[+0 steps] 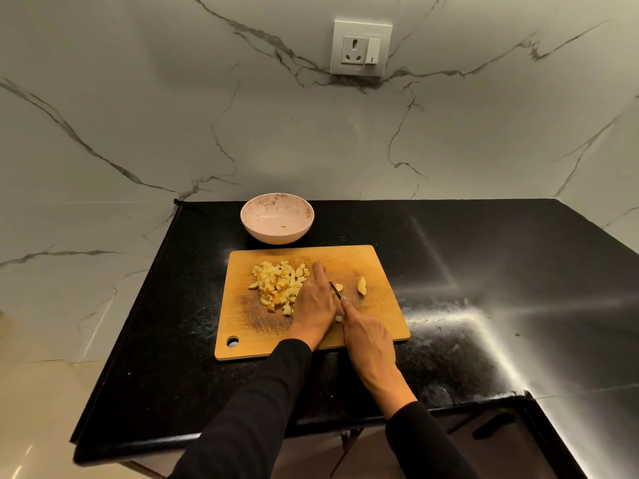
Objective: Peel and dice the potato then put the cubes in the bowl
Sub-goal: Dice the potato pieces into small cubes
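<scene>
Dicing underway, nearly done by my judgement. My left hand (313, 302) lies on the cutting board (377, 267), fingers mostly straight, pressing a small potato piece (339, 288) that is largely hidden; exact grip: cannot tell. My right hand (368, 337) is wrapped round the knife (334, 289) handle, index finger along the spine, blade just beside the left fingers. Pile of potato cubes (278, 285) sits on the board's left half; one wedge (361, 285) lies apart to the right, uncut. Bowl (276, 219) behind the board holds no cubes yet, only a speck or two. Risks: blade v. close to left fingertips, a slip on the small piece could nick them; a stray cube (339, 318) between the hands could roll off the board's near edge. Counter (484, 271): black polished stone, glare and smears at right. Wall (138, 98): white veined marble w/ a socket (361, 46). Dim, warm lighting.
</scene>
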